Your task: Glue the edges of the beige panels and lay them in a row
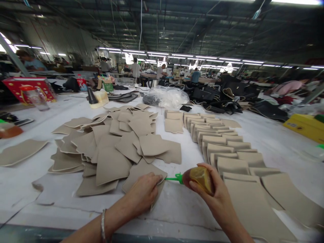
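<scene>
My right hand [212,189] is wrapped round a squeeze bottle [199,179] of amber liquid, tilted on its side. Its thin green nozzle [174,178] points left and meets the edge of a beige-grey cut piece [139,173]. My left hand [145,190] is closed on that piece near its right corner, fingers pressed on top, with part of it folded under. Behind and left of my left hand lies a loose heap of similar pieces [111,148]. Right of the bottle, folded pieces [230,162] stand overlapping in long rows.
A clear plastic bag [165,96] and dark bag parts [207,94] lie at the back. A black cone [91,96], a red box [30,89] and a lidded cup [35,98] stand back left. A yellow box [305,126] sits at right. Several people work beyond the white table [76,209].
</scene>
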`<state>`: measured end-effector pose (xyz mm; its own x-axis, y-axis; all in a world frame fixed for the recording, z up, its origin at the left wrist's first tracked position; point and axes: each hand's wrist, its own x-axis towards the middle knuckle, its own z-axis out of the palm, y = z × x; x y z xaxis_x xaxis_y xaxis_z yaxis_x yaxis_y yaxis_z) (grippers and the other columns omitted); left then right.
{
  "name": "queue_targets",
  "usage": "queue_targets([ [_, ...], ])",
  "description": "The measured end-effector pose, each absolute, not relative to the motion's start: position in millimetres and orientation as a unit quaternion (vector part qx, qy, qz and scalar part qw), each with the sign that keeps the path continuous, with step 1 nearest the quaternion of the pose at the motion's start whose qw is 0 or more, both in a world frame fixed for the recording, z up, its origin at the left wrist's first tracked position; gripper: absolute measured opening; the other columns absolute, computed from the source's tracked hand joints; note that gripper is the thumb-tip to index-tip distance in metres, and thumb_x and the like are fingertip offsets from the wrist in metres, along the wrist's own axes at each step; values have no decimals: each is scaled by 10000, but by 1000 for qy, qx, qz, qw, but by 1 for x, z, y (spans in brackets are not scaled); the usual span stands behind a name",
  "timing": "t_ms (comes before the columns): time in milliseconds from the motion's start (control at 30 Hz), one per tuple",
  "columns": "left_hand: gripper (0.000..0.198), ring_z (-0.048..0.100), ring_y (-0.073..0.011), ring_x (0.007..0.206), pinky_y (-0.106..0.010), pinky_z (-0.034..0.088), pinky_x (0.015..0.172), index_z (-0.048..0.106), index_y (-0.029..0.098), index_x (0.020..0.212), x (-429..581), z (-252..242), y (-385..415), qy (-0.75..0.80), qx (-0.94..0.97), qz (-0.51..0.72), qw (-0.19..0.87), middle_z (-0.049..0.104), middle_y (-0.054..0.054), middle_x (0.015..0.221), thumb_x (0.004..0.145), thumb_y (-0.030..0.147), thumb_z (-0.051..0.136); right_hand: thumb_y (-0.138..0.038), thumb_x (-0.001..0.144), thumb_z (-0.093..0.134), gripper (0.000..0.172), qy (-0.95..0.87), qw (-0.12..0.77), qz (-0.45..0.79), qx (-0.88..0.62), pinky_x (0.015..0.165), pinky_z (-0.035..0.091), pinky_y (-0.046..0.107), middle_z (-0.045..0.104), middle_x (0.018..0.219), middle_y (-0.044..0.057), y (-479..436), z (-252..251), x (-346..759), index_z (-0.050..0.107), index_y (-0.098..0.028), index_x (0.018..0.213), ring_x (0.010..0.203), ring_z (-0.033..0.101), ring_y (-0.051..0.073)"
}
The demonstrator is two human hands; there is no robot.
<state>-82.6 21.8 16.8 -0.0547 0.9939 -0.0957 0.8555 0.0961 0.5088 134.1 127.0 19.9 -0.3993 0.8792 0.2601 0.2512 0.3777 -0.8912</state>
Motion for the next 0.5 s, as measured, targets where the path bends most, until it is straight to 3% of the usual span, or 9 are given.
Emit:
queue_targets([
  [133, 293, 601, -192, 921, -260, 429, 834, 621, 225, 1047, -83, 16, 21, 710, 653, 161, 208, 654, -47, 963, 897, 156, 379, -461, 740, 742, 488, -734, 349, 463, -353, 688, 463, 289, 627, 924, 3, 119, 23, 134, 542, -253, 1134, 790, 593, 223],
  [300, 301, 602, -187, 928, -261, 423, 815, 620, 223, 1090, -84, 17, 19, 706, 655, 173, 208, 647, -43, 961, 917, 174, 379, -452, 729, 742, 461, -720, 384, 439, -378, 733, 451, 297, 629, 926, 3, 115, 24, 132, 568, -250, 1106, 834, 591, 235],
  [500, 304, 602, -178, 879, -258, 416, 780, 633, 207, 1094, -82, 16, 14, 704, 652, 197, 202, 632, -37, 910, 920, 161, 389, -465, 759, 725, 461, -737, 327, 482, -343, 741, 455, 291, 617, 979, -7, 113, 20, 137, 532, -290, 1140, 872, 592, 244],
])
